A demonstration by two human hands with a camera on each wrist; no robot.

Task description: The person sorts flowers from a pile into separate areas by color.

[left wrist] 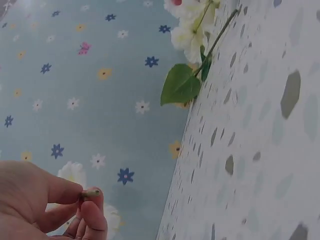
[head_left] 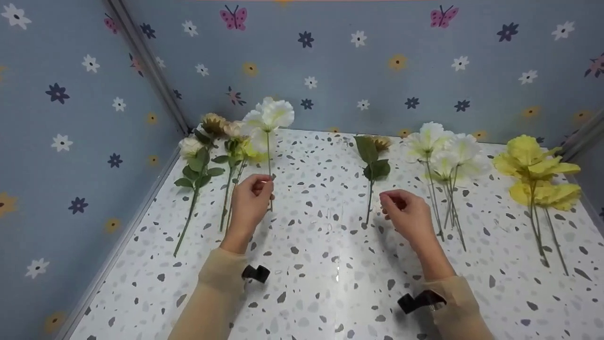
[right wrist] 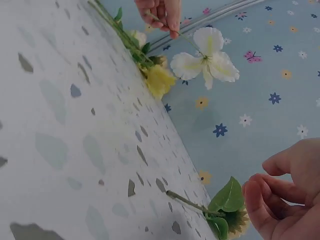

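My left hand pinches the thin green stem of a white flower between thumb and fingers. The flower is held upright, its frilly petals up against the patterned wall. In the left wrist view the cut end of the stem pokes out past the fingertips. My right hand hovers with loosely curled fingers and nothing in them. Beside it a brownish flower with large green leaves lies on the speckled table. The right wrist view shows a gap between that hand and the brownish flower's leaves.
At the left lie a cream rose, brown and pale blooms and a yellow flower. Several white flowers lie right of my right hand, with yellow ones at far right. Patterned walls enclose the table.
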